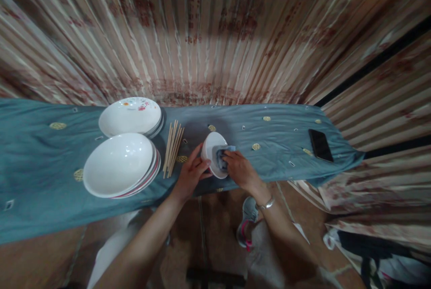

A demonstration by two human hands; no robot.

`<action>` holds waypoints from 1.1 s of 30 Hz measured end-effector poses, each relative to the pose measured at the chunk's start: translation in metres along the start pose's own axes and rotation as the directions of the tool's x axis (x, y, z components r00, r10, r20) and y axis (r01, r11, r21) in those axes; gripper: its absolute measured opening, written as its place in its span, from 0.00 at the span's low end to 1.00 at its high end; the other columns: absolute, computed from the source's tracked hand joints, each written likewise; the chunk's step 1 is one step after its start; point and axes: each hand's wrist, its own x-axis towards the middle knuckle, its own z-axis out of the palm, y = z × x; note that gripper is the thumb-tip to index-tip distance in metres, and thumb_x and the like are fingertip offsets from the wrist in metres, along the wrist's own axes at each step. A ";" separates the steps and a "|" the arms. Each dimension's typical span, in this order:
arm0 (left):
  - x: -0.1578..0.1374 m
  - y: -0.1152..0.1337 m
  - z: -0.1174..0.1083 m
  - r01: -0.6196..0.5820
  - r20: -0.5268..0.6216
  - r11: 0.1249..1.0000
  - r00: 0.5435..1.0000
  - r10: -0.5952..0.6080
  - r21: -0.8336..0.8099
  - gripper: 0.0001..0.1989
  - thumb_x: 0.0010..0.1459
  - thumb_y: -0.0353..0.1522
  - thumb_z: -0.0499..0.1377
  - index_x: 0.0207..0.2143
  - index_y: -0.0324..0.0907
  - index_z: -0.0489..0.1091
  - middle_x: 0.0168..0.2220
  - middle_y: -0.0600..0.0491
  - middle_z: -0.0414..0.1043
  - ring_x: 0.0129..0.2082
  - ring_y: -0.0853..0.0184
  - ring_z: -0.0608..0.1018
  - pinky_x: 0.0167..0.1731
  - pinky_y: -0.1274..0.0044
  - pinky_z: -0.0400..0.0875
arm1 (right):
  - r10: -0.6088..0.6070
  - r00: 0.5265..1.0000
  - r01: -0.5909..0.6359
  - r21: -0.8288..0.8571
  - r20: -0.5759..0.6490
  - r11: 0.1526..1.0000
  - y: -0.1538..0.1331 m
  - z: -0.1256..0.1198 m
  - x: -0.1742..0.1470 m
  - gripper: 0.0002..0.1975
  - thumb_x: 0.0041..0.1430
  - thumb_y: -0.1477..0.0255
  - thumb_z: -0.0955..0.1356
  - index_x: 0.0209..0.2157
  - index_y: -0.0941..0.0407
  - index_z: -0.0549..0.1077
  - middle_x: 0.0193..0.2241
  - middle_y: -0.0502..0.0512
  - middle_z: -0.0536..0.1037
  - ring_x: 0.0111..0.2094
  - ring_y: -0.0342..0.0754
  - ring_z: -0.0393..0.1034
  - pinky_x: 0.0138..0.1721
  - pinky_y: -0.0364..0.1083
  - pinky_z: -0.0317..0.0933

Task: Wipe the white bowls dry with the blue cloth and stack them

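Observation:
A small white bowl (210,145) is tilted on its side above the cloth-covered table, its mouth turned toward the right. My left hand (193,170) grips the bowl's left side, thumb near the rim and fingers underneath. Pinched in my right hand (240,167) is a blue-grey cloth (220,156), pressed against the inside of the bowl. Part of the cloth is hidden by my fingers. Just left of the bowl lies a loose bundle of several wooden chopsticks (173,149).
Two stacks stand at the left: white bowls (117,163) in front, flower-patterned dishes (131,116) behind. A black phone (321,145) lies near the right end of the teal tablecloth (276,136). Pleated curtains (215,33) hang behind the table and to its right.

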 end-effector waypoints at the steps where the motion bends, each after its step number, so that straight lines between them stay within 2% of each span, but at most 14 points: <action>1: 0.000 0.000 0.000 0.003 0.001 1.000 1.000 -0.003 0.002 0.43 0.47 0.38 0.69 0.64 0.44 0.58 0.39 0.51 0.78 0.42 0.59 0.79 0.36 0.70 0.79 | 0.006 1.000 -0.006 0.059 0.004 0.998 0.000 -0.001 -0.003 0.16 0.60 0.84 0.60 0.44 0.61 0.76 0.48 0.65 0.78 0.55 0.52 0.69 0.59 0.53 0.61; 5: 0.001 -0.001 -0.001 0.010 0.011 1.000 1.000 -0.010 -0.006 0.44 0.47 0.39 0.69 0.65 0.46 0.57 0.40 0.51 0.78 0.42 0.58 0.79 0.38 0.69 0.79 | 0.034 0.999 -0.044 0.349 0.034 0.936 -0.004 -0.005 -0.006 0.17 0.58 0.82 0.61 0.42 0.57 0.78 0.46 0.59 0.80 0.49 0.51 0.74 0.53 0.52 0.66; 9: 0.002 -0.002 -0.003 0.008 0.020 1.000 1.000 -0.008 -0.019 0.43 0.47 0.39 0.69 0.65 0.47 0.58 0.39 0.51 0.79 0.42 0.58 0.80 0.38 0.68 0.79 | -0.006 0.996 -0.049 0.616 0.086 0.786 -0.009 -0.005 -0.002 0.20 0.57 0.80 0.60 0.44 0.54 0.78 0.45 0.54 0.81 0.47 0.50 0.75 0.52 0.50 0.66; 13: 0.001 -0.003 -0.004 0.005 0.020 1.000 1.000 -0.005 -0.022 0.44 0.47 0.40 0.69 0.65 0.46 0.58 0.41 0.49 0.78 0.45 0.57 0.79 0.39 0.67 0.79 | -0.009 0.999 -0.030 0.788 0.045 0.615 -0.013 0.004 0.005 0.22 0.57 0.78 0.60 0.49 0.52 0.76 0.50 0.51 0.79 0.53 0.49 0.72 0.57 0.51 0.62; 16: 0.000 -0.003 -0.003 0.005 0.020 1.000 1.000 -0.004 -0.015 0.43 0.48 0.40 0.69 0.65 0.47 0.58 0.45 0.48 0.78 0.47 0.56 0.78 0.41 0.67 0.78 | 0.009 1.000 -0.015 0.821 0.012 0.570 -0.017 0.010 0.009 0.23 0.57 0.77 0.60 0.53 0.51 0.74 0.55 0.49 0.75 0.59 0.49 0.67 0.63 0.53 0.56; 20: 0.000 -0.003 -0.003 -0.002 0.032 1.000 0.999 0.002 -0.010 0.44 0.47 0.41 0.69 0.65 0.47 0.57 0.46 0.48 0.78 0.48 0.56 0.78 0.40 0.68 0.78 | 0.045 0.999 -0.024 0.792 -0.004 0.610 -0.020 0.015 0.016 0.26 0.58 0.77 0.60 0.58 0.53 0.69 0.63 0.53 0.66 0.65 0.49 0.57 0.67 0.53 0.46; 24: 0.000 -0.003 -0.003 -0.001 0.027 1.000 1.000 0.002 -0.014 0.45 0.46 0.40 0.70 0.65 0.47 0.57 0.42 0.50 0.78 0.45 0.58 0.78 0.40 0.69 0.78 | 0.050 0.999 -0.018 0.712 -0.023 0.702 -0.019 0.022 0.022 0.30 0.57 0.78 0.60 0.62 0.57 0.64 0.67 0.57 0.56 0.68 0.48 0.49 0.69 0.53 0.41; 29: -0.001 -0.002 -0.003 -0.007 0.030 1.000 1.000 0.008 -0.006 0.45 0.46 0.40 0.70 0.65 0.47 0.57 0.42 0.49 0.78 0.45 0.58 0.78 0.39 0.70 0.78 | 0.069 0.995 -0.021 0.532 -0.070 0.846 -0.016 0.026 0.023 0.30 0.57 0.81 0.60 0.63 0.58 0.62 0.68 0.61 0.53 0.69 0.52 0.47 0.68 0.57 0.45; 33: 0.000 -0.001 -0.002 -0.001 0.019 1.000 1.000 0.001 0.010 0.46 0.45 0.40 0.70 0.65 0.45 0.57 0.41 0.49 0.78 0.44 0.58 0.78 0.38 0.70 0.78 | 0.074 0.994 -0.042 0.358 -0.076 0.933 -0.012 0.021 0.021 0.29 0.55 0.84 0.60 0.59 0.62 0.66 0.65 0.66 0.59 0.67 0.55 0.53 0.67 0.57 0.51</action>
